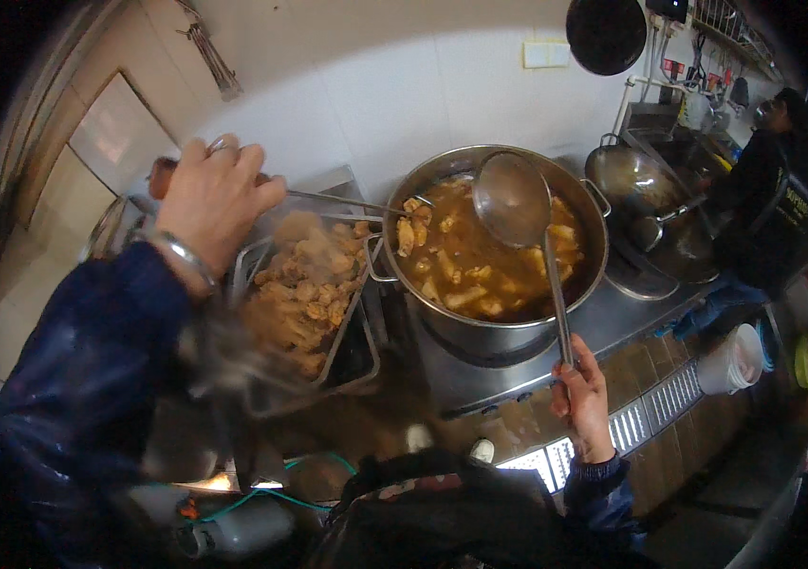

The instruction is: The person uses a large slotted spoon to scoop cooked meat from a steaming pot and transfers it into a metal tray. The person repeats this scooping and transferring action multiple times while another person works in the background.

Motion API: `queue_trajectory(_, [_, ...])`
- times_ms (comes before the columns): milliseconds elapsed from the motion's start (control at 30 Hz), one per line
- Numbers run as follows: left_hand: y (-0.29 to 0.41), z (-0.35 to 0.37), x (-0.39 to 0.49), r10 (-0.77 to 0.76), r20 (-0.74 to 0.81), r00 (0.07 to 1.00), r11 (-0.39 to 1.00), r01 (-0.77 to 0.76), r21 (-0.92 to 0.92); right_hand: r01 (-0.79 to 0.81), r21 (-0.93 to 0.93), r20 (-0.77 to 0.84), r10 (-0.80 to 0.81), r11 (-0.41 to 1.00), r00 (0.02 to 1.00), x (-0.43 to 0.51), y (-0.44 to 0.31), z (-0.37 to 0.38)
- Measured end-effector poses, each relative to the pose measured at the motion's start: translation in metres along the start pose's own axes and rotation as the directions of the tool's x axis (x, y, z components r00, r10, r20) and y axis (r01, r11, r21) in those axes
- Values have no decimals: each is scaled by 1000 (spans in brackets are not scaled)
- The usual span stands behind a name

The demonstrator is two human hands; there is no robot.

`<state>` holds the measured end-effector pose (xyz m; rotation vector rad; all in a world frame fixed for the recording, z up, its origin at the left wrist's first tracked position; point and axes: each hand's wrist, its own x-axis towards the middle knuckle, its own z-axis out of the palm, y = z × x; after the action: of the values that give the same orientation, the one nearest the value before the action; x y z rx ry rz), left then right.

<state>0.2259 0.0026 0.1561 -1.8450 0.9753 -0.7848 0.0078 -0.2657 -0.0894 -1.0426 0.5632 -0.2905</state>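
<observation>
A large steel stockpot [503, 334] on the stove holds brown broth [478, 235] with pieces of meat [464, 295] in it. My left hand [215, 192] grips the wooden handle [163, 178] of a thin metal utensil [347, 201]; its far end reaches over the pot's left rim to the meat, its exact shape unclear. My right hand [584, 398] holds the long handle of a steel ladle [512, 199], whose round bowl is over the broth at the pot's far side. Left of the pot, a metal tray [350, 323] is heaped with browned meat pieces [311, 291], partly blurred by steam.
At right stand a wok [631, 174] and a person in dark clothes [767, 192]. White buckets [731, 363] stand beside a floor drain grate [667, 402]. A gas cylinder [240, 528] with a green hose [233, 506] lies low at left. A tiled wall [375, 92] rises behind the pot.
</observation>
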Motion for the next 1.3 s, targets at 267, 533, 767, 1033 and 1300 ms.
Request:
queue_trajectory(267, [-7,-35,34,48,-60,997,986,-38,161,-67,142,82,55,988,995,-8,-1,13])
queue_trajectory(533, [-33,-35,42,31,-255,966,979,22,202,46,132,-19,-44,990,999,-11,-4,-4])
queue_trajectory(767, [-49,-18,26,-63,-164,984,979,94,183,48,141,-85,-37,989,996,-23,-11,-17])
queue_trajectory(1033, [-75,-22,21,-93,-166,982,985,116,130,27,122,-64,-19,992,998,-30,-14,-27])
queue_trajectory(1300, [-93,-29,19,-89,-112,990,985,104,137,0,145,-72,11,989,997,-33,-11,-34])
